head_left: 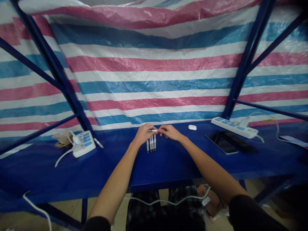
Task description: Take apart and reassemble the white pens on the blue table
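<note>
Above the blue table, my left hand is closed around a white-and-grey pen, which lies roughly level and points right. My right hand meets the pen's right end with its thumb and fingers pinched together. Whether those fingers grip the pen itself or a small part at its end is too small to tell. Just below both hands, several similar pens lie side by side on the table, their dark tips toward me. The upper ends of some are hidden by my left hand.
A white power strip with plugs sits left, beside a lone pen. Right are a white earbud case, a dark phone and another power strip. Blue frame posts and a striped sheet stand behind the table.
</note>
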Available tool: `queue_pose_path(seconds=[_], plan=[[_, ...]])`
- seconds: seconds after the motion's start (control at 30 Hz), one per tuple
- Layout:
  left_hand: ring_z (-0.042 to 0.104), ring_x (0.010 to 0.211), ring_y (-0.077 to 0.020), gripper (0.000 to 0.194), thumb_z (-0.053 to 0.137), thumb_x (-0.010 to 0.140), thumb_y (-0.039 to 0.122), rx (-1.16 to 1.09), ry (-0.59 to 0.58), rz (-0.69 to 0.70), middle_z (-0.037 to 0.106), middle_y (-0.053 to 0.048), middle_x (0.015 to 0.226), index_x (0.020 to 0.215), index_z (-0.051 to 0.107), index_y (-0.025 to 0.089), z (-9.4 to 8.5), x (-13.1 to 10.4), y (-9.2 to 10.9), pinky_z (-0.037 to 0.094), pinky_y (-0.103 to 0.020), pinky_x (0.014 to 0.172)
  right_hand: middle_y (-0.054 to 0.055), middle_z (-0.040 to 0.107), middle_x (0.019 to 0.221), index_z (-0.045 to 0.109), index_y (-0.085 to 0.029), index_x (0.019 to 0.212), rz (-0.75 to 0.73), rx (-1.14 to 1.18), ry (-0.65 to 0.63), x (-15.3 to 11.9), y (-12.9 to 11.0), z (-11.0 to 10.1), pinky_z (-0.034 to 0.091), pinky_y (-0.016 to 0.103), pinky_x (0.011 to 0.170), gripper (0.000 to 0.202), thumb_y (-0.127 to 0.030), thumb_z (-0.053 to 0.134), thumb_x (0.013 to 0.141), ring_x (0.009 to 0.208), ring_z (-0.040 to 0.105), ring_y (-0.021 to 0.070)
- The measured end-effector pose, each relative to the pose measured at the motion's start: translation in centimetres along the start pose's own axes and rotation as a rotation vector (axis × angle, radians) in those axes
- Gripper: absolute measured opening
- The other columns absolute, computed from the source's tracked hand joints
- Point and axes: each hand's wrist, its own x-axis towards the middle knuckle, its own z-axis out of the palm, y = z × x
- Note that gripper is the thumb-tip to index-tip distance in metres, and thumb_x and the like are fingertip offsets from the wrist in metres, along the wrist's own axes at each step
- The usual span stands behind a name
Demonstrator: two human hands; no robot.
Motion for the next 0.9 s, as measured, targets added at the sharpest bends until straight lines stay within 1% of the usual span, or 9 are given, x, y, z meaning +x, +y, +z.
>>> queue_pose_path(seconds=[0.1,0.23,0.37,0.47,0.57,0.67,0.77,0.83,0.9], plan=[[0.067,0.089,-0.0209,0.013,0.076,0.086,0.031,-0.001,0.005,0.004,0.075,-0.005,0.091,0.092,0.079,0.02,0.0,0.0,0.0,0.047,-0.03,0.082,0.003,0.07,0.08,0.066,-0.017,0.101,-0.004,0.005,0.009,0.0,-0.1,0.0,0.041,0.022,0.05,0.032,-0.047,0.06,0.093,0.05,0.053,0.0099],[0.067,0.089,-0.0211,0.013,0.077,0.085,0.031,-0.005,0.014,0.006,0.075,-0.006,0.09,0.092,0.079,0.02,0.1,0.0,-0.1,0.047,-0.03,0.081,0.003,0.07,0.078,0.067,-0.016,0.096,-0.002,-0.008,-0.006,-0.1,-0.4,-0.1,0.04,0.023,0.051,0.033,-0.047,0.058,0.094,0.048,0.052,0.0099],[0.067,0.089,-0.0209,0.012,0.076,0.086,0.03,-0.005,0.016,0.01,0.075,-0.006,0.09,0.093,0.079,0.021,0.1,0.0,-0.2,0.047,-0.03,0.081,0.002,0.068,0.074,0.067,-0.016,0.102,-0.009,-0.017,0.008,-0.1,-0.7,-0.2,0.038,0.023,0.054,0.034,-0.047,0.067,0.089,0.053,0.053,0.011],[0.067,0.088,-0.0211,0.013,0.076,0.086,0.031,-0.016,0.018,0.01,0.074,-0.006,0.089,0.092,0.079,0.021,0.1,0.0,-0.2,0.047,-0.03,0.081,0.001,0.066,0.07,0.069,-0.015,0.098,-0.001,-0.025,-0.002,-0.1,-0.7,-0.3,0.036,0.024,0.056,0.033,-0.046,0.061,0.093,0.054,0.051,0.0114],[0.067,0.087,-0.021,0.012,0.076,0.085,0.031,-0.023,0.025,0.005,0.074,-0.006,0.088,0.091,0.079,0.021,0.1,0.0,-0.1,0.047,-0.03,0.08,0.001,0.065,0.069,0.07,-0.015,0.1,-0.021,-0.018,0.014,0.0,-0.6,-0.4,0.038,0.024,0.059,0.032,-0.045,0.064,0.091,0.059,0.054,0.013],[0.067,0.085,-0.0205,0.011,0.078,0.084,0.03,-0.036,0.019,-0.007,0.074,-0.005,0.086,0.089,0.079,0.02,0.1,0.1,-0.1,0.047,-0.029,0.078,0.0,0.06,0.065,0.071,-0.014,0.093,-0.022,-0.015,-0.012,0.1,-0.5,-0.4,0.038,0.025,0.06,0.034,-0.045,0.06,0.093,0.059,0.053,0.0135],[0.067,0.086,-0.0206,0.012,0.078,0.084,0.03,-0.046,0.032,-0.015,0.075,-0.006,0.088,0.09,0.079,0.02,0.0,0.1,0.0,0.047,-0.029,0.078,0.0,0.061,0.068,0.071,-0.014,0.104,-0.044,-0.005,0.007,0.1,-0.3,-0.6,0.039,0.025,0.059,0.034,-0.044,0.066,0.09,0.059,0.053,0.0131],[0.068,0.087,-0.0209,0.013,0.078,0.084,0.03,-0.051,0.047,-0.02,0.075,-0.006,0.089,0.091,0.079,0.02,-0.1,0.0,-0.1,0.048,-0.03,0.079,0.0,0.063,0.072,0.069,-0.015,0.111,-0.054,-0.003,0.021,0.1,-0.2,-0.9,0.04,0.024,0.059,0.035,-0.039,0.071,0.086,0.06,0.054,0.0132],[0.068,0.088,-0.0211,0.013,0.079,0.083,0.03,-0.071,0.061,-0.027,0.076,-0.006,0.09,0.091,0.079,0.019,-0.2,0.0,-0.2,0.048,-0.03,0.08,0.002,0.066,0.075,0.07,-0.015,0.111,-0.044,-0.006,0.006,0.0,0.0,-1.2,0.042,0.024,0.056,0.032,-0.034,0.071,0.085,0.06,0.057,0.0134]])
